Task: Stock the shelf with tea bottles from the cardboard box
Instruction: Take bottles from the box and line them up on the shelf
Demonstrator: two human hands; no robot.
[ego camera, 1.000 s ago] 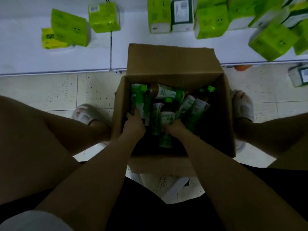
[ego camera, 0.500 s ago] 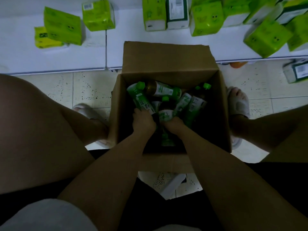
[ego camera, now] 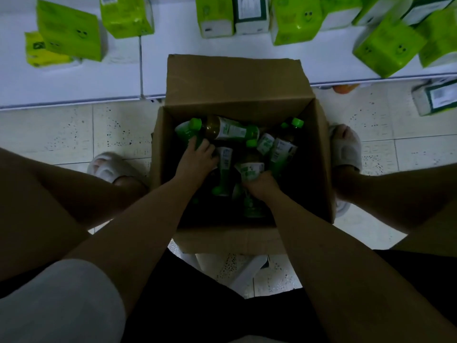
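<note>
Directly below the camera, an open cardboard box [ego camera: 237,90] stands on the tiled floor [ego camera: 61,134] between the person's feet, its far flap raised toward the white shelf [ego camera: 74,80]. Tea bottles [ego camera: 282,149] with green caps lie jumbled inside, leaning and crossing one another in no fixed order.

The left hand [ego camera: 196,160] is inside the box at the left; its fingers curl around a green-labelled bottle [ego camera: 186,133] lying near the left wall. The right hand [ego camera: 262,185] is inside at centre; its fingers grasp the lower body of a second bottle [ego camera: 251,163], which stands roughly upright with its cap toward the shelf. Neighbouring bottles touch both held bottles and crowd them on all sides.

On the shelf, green tissue packs [ego camera: 69,33] stand and lean in loose groups, some tilted; no tea bottle is visible there. One pack [ego camera: 435,97] lies on the floor at the far right, below the shelf edge. A white slipper [ego camera: 345,149] is just beside the box's right wall, another [ego camera: 108,167] near its left wall. The person's knees flank the box.
</note>
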